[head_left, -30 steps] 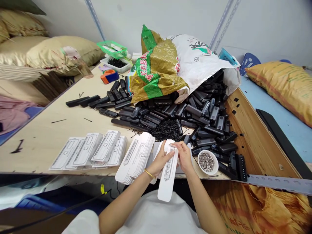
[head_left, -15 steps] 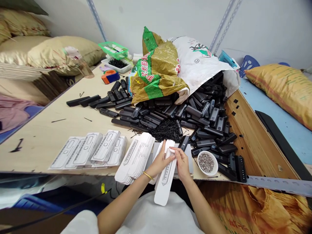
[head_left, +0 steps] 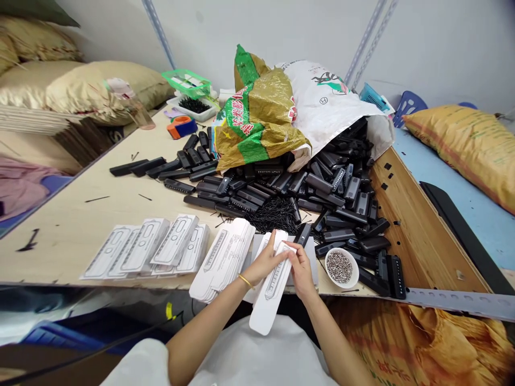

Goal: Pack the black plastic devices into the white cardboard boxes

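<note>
A long white printed card slants down over the table's front edge, its upper end between my two hands. My left hand has its thumb pressed on the card, with the forefinger pointing up. The fingers of my right hand pinch the card's top right edge. Behind my hands a black plastic piece lies on a grey sheet. To the left is a fanned stack of white cards. On the right stands a white bowl of small metal parts.
Black plastic pieces are heaped across the table, with thin black pins among them. Folded white cards lie front left. Sacks rest behind the heap. A wooden board edges the right.
The held card's lower end has swung slightly left and up. My hands have shifted slightly right, and the fingers of my right hand have closed further on the card's top edge.
</note>
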A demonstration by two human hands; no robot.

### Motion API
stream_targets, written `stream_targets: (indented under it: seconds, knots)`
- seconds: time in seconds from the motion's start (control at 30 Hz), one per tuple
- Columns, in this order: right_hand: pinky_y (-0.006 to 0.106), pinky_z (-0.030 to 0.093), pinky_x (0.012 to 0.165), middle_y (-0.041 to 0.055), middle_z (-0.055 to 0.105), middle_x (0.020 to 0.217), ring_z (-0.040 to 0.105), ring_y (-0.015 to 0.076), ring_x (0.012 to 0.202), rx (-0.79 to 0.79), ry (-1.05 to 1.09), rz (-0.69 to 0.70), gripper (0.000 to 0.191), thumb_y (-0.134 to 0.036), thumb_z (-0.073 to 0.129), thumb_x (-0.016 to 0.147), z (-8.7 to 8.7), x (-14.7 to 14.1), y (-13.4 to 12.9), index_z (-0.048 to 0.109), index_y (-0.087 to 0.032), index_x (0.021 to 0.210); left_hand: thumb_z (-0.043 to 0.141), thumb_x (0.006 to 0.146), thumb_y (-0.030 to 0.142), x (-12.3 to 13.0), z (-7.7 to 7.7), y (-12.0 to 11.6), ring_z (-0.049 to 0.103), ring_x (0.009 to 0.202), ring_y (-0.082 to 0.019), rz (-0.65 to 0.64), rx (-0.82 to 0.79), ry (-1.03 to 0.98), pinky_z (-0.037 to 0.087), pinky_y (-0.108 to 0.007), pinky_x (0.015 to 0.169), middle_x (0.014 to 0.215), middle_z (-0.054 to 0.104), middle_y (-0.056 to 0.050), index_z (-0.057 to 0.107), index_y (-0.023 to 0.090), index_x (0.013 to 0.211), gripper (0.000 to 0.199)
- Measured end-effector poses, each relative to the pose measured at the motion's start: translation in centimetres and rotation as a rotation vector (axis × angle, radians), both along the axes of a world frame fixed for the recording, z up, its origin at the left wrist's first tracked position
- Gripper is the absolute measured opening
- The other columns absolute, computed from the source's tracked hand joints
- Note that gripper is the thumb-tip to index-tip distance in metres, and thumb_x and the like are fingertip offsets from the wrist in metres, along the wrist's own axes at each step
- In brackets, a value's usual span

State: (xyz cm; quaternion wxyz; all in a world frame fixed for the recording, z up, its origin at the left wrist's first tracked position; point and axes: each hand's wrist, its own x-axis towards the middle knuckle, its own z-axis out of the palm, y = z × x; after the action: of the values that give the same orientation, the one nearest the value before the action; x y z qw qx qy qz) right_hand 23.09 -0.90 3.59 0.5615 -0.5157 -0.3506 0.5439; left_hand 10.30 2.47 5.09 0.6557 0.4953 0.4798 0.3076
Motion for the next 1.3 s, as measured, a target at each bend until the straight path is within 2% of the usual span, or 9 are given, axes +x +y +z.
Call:
stream_targets:
  seconds: [0.1,0.2,0.3,0.43,0.57,0.67,0.87,1.13,1.3]
  knots:
    - [0.031,0.052,0.074,0.0028,0.069,0.097,0.064,0.0173,0.082,-0.058,0.075,-0.130,0.037,-0.045,0.067,0.073,-0.1,0.7,1.1,0.061,-0.023,0.101,0.045,0.088,0.051,-0.2,0.2,0.0,0.038,0.134,-0.026,0.038,0.097,0.025,0.033,-0.041,0.108,0.146,0.039,-0.015,0.016,0.020,0.148,0.074]
    - [0.032,0.053,0.070,0.0025,0.069,0.092,0.064,0.0169,0.077,-0.070,0.076,-0.315,0.035,-0.049,0.059,0.077,0.2,1.2,2.5,0.058,-0.023,0.101,0.063,0.078,0.042,-0.3,0.9,-0.5,0.036,0.135,-0.027,-0.140,0.480,-0.011,0.031,-0.044,0.109,0.145,0.039,-0.016,0.028,0.021,0.144,0.077]
    - [0.036,0.052,0.075,0.0059,0.069,0.092,0.064,0.0200,0.082,0.019,-0.197,-0.112,0.030,-0.044,0.046,0.087,0.5,1.9,3.0,0.060,-0.021,0.100,0.072,0.069,0.036,-0.5,2.0,-0.6,0.036,0.134,-0.029,-0.125,0.744,-0.013,0.030,-0.045,0.110,0.139,0.045,-0.016,0.048,0.019,0.126,0.065]
    - [0.048,0.038,0.102,0.0093,0.062,0.122,0.053,0.0254,0.116,0.272,-0.923,0.234,0.035,-0.013,0.041,0.085,0.3,4.3,2.9,0.063,-0.024,0.111,0.066,0.073,0.039,-1.7,2.8,0.9,0.060,0.101,-0.025,0.225,0.537,0.304,0.047,-0.038,0.086,0.105,0.063,-0.008,0.052,0.018,0.111,0.046]
    - [0.058,0.023,0.109,0.0082,0.053,0.136,0.042,0.0272,0.129,0.407,-1.402,0.467,0.047,0.003,0.043,0.075,-0.5,7.0,3.4,0.064,-0.025,0.107,0.066,0.071,0.037,-2.2,2.2,1.5,0.061,0.093,-0.025,0.119,0.407,0.600,0.047,-0.034,0.078,0.099,0.064,-0.005,0.052,0.019,0.110,0.045]
    - [0.054,0.034,0.105,0.0107,0.060,0.125,0.050,0.0274,0.121,0.437,-1.356,0.461,0.030,-0.006,0.053,0.076,0.0,8.4,4.1,0.062,-0.022,0.101,0.064,0.073,0.037,-1.8,1.6,0.8,0.060,0.100,-0.026,0.003,0.386,0.698,0.045,-0.034,0.081,0.108,0.063,-0.008,0.051,0.019,0.113,0.045]
    - [0.034,0.053,0.061,0.0005,0.062,0.083,0.061,0.0183,0.071,0.134,-0.634,-0.335,0.037,-0.048,0.062,0.076,4.1,7.9,4.2,0.049,-0.022,0.100,0.062,0.074,0.035,-0.2,2.4,-0.2,0.061,0.094,-0.029,-0.175,0.398,0.951,0.044,-0.037,0.079,0.104,0.062,-0.012,0.052,0.015,0.110,0.042]
    - [0.028,0.043,0.071,0.0015,0.061,0.077,0.056,0.0163,0.074,0.155,-0.944,0.094,0.027,-0.037,0.038,0.091,2.0,5.0,7.2,0.056,-0.020,0.080,0.064,0.071,0.022,0.2,1.0,0.1,0.059,0.102,-0.025,0.147,0.560,0.599,0.046,-0.038,0.088,0.109,0.061,-0.009,0.048,0.017,0.115,0.048]
    - [0.028,0.040,0.072,0.0026,0.060,0.070,0.055,0.0182,0.077,0.013,-1.221,0.231,0.013,-0.016,0.062,0.073,-1.5,6.3,10.0,0.056,-0.020,0.062,0.065,0.071,0.025,-1.1,0.5,0.7,0.058,0.107,-0.024,0.284,0.505,0.501,0.045,-0.039,0.092,0.114,0.059,-0.009,0.045,0.016,0.119,0.053]
